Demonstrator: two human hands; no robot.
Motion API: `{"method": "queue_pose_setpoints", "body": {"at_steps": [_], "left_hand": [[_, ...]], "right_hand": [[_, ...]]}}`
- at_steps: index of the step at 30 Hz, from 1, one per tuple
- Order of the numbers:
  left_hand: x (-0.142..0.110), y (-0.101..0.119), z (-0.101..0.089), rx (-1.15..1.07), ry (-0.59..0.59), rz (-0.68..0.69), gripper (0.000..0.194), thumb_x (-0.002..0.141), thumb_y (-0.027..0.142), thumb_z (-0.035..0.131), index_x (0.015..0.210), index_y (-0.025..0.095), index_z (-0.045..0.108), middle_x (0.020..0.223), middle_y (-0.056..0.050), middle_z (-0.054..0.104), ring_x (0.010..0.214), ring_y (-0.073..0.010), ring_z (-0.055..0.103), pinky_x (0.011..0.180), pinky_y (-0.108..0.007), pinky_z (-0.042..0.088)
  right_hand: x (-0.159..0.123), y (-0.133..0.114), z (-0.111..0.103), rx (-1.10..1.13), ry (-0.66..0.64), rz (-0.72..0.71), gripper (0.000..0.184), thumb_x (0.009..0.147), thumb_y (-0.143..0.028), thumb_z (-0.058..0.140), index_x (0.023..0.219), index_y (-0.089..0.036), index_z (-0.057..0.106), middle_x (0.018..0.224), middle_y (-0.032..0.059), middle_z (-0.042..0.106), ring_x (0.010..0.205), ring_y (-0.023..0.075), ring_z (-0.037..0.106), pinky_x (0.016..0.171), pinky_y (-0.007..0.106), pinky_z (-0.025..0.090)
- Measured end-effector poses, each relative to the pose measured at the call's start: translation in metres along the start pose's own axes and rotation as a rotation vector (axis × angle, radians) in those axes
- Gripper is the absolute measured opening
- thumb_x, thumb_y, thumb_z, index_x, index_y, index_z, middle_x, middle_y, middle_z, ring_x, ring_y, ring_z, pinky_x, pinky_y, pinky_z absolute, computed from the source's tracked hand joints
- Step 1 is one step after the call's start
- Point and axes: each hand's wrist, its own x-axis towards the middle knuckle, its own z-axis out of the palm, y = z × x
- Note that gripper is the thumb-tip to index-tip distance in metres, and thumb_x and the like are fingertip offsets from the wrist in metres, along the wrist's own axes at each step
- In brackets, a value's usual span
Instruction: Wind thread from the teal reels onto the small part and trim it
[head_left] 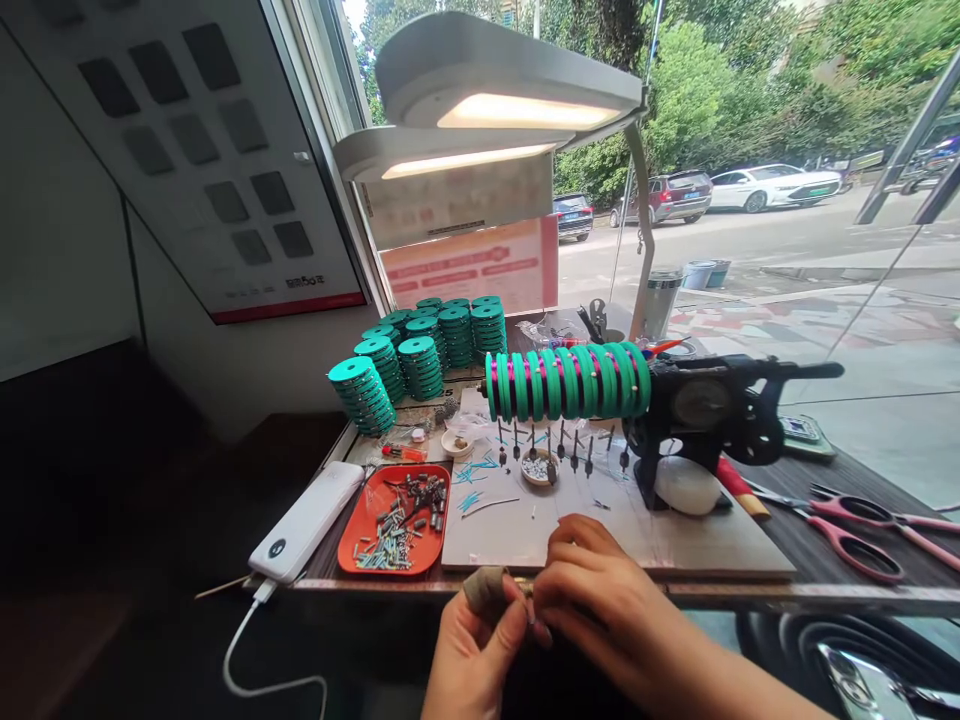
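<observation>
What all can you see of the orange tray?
The tray is shallow and orange-red, seemingly plastic, with rounded corners and a raised rim. It sits upright on the table, between the power bank and the board; whether it touches the board is unclear. Loose metallic-looking cylinders lie mostly toward its back right, thin pale and bluish pieces toward its front. Neither the left hand nor the right hand touches it.

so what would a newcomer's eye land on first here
Likely the row of green discs on the black device, right of the green stacks. The orange-red tray of small parts also stands out, left of the pale board. At bottom centre, the left hand and right hand meet at a small, mostly hidden item.
</observation>
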Motion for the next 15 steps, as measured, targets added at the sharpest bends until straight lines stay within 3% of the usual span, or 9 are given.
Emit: {"method": "queue_pose_setpoints", "body": {"at_steps": [7,15], "left_hand": [[0.000,-0.001,0.006,-0.079,0.044,0.045,0.010,0.064,0.023,0.074,0.066,0.017,0.066,0.053,0.003,0.061,0.054,-0.0065,0.053,0.059,-0.018,0.039],[0.002,-0.014,0.001,-0.273,0.074,0.049,0.035,0.063,0.018,0.075,0.096,0.025,0.063,0.052,0.002,0.063,0.049,-0.0057,0.056,0.054,-0.015,0.040]], "right_hand": [[0.004,0.000,0.003,0.036,0.003,0.056,0.013,0.084,-0.014,0.052,0.074,-0.018,0.059,0.074,0.0027,0.056,0.077,0.0180,0.048,0.070,0.029,0.039],[0.012,-0.007,-0.006,0.159,-0.068,0.192,0.013,0.073,-0.002,0.063,0.070,-0.014,0.065,0.072,0.0034,0.056,0.078,0.0174,0.051,0.067,0.025,0.040]]}}
